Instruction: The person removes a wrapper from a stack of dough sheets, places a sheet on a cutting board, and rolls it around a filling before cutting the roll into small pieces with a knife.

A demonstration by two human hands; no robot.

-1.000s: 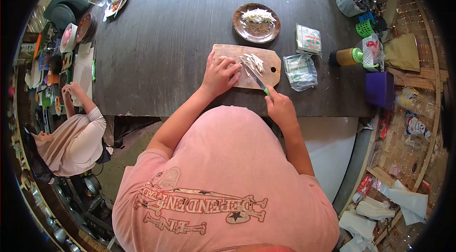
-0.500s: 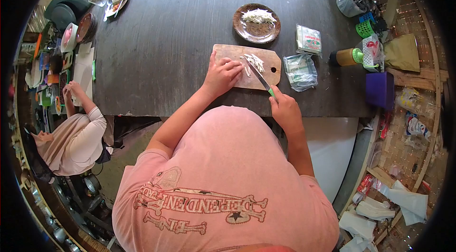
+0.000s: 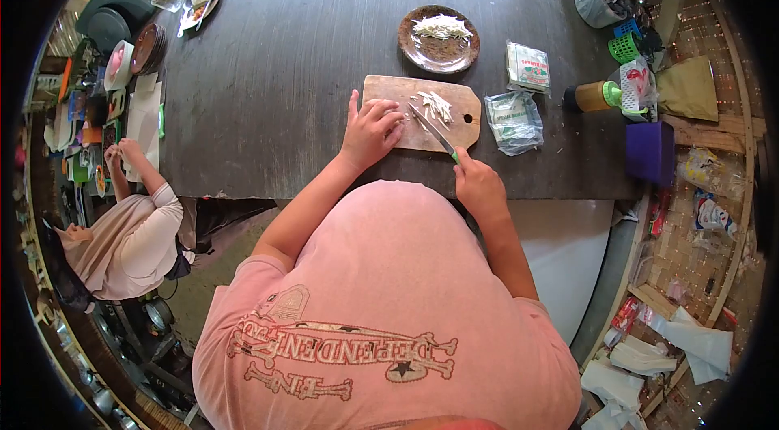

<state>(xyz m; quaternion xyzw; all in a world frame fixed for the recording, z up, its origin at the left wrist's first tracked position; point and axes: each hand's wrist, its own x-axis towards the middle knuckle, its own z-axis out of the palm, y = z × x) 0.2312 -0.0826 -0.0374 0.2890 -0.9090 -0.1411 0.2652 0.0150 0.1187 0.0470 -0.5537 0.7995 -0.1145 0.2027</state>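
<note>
A wooden cutting board with a hole at its right end lies near the table's front edge. Thin white vegetable strips are gathered on its middle. My left hand rests over the board's left end, fingers bent and apart, thumb spread from them. I see nothing held in it, though its underside is hidden. My right hand is closed around the green handle of a knife. The blade slants up and left over the board, its tip beside the strips.
Behind the board stands a brown plate with more white strips. To the right lie two plastic-wrapped packs and a bottle with a green cap. A purple container stands at the right edge. Another person works at left.
My left hand has drawn back left from the strips, its fingers spreading. The knife and my right hand have shifted slightly left.
</note>
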